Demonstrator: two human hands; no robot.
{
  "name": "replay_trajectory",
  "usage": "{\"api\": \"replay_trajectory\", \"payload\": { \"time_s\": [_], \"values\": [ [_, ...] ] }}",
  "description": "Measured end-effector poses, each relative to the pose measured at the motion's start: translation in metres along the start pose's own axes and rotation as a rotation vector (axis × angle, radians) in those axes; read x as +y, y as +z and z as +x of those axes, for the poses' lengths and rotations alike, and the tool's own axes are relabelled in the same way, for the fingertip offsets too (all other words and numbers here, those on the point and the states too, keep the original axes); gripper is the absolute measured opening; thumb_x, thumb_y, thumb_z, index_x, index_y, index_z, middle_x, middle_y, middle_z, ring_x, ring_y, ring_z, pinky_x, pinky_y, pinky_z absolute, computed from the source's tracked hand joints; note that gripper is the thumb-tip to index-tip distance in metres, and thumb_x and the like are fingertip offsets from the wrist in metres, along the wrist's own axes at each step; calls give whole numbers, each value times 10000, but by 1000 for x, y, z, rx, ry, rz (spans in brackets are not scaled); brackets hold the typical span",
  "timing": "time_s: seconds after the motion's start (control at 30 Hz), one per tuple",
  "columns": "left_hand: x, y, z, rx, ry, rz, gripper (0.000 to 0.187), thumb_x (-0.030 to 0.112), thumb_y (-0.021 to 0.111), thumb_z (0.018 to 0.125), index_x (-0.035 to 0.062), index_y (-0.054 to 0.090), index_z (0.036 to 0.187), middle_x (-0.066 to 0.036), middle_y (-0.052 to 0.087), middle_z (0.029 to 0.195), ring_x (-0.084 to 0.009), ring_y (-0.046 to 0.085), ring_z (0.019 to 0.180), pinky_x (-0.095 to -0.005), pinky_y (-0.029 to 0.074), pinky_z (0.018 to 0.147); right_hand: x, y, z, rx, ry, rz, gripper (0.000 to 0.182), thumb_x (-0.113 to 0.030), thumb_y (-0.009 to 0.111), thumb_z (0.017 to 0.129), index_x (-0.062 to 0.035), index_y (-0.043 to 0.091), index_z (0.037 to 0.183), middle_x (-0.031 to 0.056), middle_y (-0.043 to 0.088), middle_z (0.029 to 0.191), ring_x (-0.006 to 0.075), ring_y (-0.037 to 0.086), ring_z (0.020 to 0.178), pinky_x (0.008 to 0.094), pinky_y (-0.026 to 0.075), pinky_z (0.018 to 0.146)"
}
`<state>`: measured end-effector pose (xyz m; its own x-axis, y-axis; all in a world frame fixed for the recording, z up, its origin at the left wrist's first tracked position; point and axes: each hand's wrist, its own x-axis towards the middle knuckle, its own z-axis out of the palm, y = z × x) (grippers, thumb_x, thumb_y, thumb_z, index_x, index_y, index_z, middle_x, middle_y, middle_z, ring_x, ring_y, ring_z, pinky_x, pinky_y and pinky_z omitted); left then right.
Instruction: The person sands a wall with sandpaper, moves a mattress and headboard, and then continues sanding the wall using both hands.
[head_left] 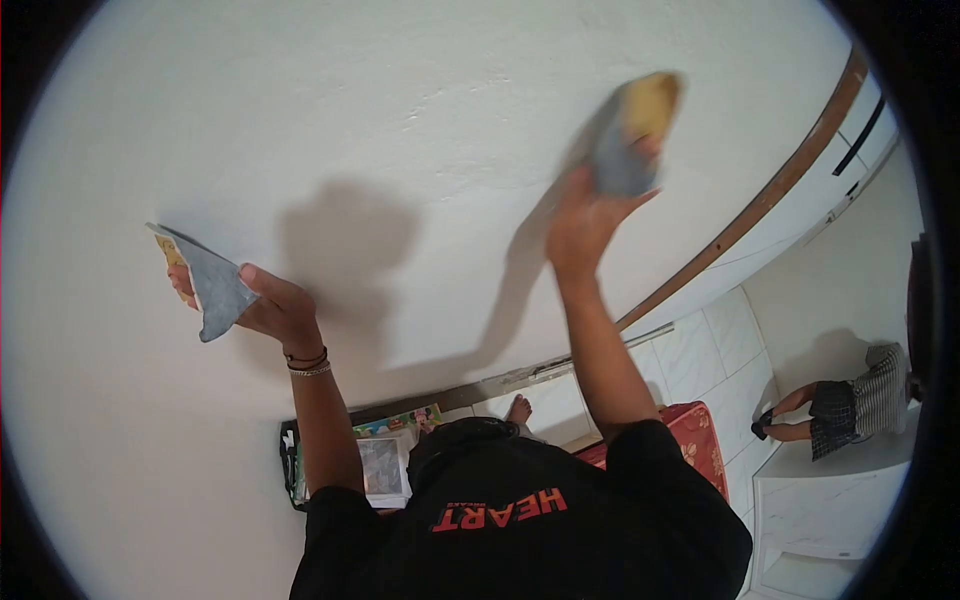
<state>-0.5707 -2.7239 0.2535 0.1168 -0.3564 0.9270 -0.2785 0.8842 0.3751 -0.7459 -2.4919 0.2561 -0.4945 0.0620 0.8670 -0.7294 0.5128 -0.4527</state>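
Observation:
My left hand [280, 308] grips a folded piece of sandpaper [218, 285], grey on the outer face with a printed yellow side at its left edge. The thumb lies over the grey face, and the fingertips show behind the fold. Higher up on the right, my right hand [590, 220] holds another piece of sandpaper [628, 150], grey and yellow, against or close to the white wall [470, 90]. Motion blurs this piece and the fingers, so contact with the wall cannot be made out. Small rough marks show on the wall between the hands.
A brown wooden edge strip [760, 210] curves along the right of the wall. Below are white floor tiles [690, 350], a red patterned item [690, 425] and a pile of printed items [385, 465]. Another person [850, 400] is at far right.

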Motion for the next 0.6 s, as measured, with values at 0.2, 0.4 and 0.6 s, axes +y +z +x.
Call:
{"api": "replay_trajectory", "payload": {
  "time_s": [0.2, 0.4, 0.6],
  "values": [
    [5, 4, 3, 85, -30, -78, 599, 302, 324, 916, -111, 153, 1315, -239, 169, 1391, -339, 147, 1300, -432, 97, 1049, -71, 17, -51, -296, -368, -28, 682, -218, 530, 710, -30, 301, 1324, 222, 132, 1414, 335, 79, 1328, 580, -91, 996],
    [-28, -21, 43, 92, -274, -431, 587, 309, 408, 917, -131, 217, 1255, -241, 401, 1230, -307, 461, 1069, -371, 362, 929, -15, 9, -38, -150, -142, -34, 630, -191, 512, 730, -57, 337, 1320, 237, 121, 1412, 382, 88, 1317, 632, -76, 952],
    [29, 7, -15, -70, 46, 95, 583, 313, 371, 917, -56, 187, 1329, -232, 158, 1397, -348, 147, 1305, -456, 78, 1059, -75, 25, -56, -280, -295, 67, 665, -170, 555, 689, -80, 352, 1316, 227, 152, 1408, 350, 77, 1326, 638, -97, 951]
  ]
}}
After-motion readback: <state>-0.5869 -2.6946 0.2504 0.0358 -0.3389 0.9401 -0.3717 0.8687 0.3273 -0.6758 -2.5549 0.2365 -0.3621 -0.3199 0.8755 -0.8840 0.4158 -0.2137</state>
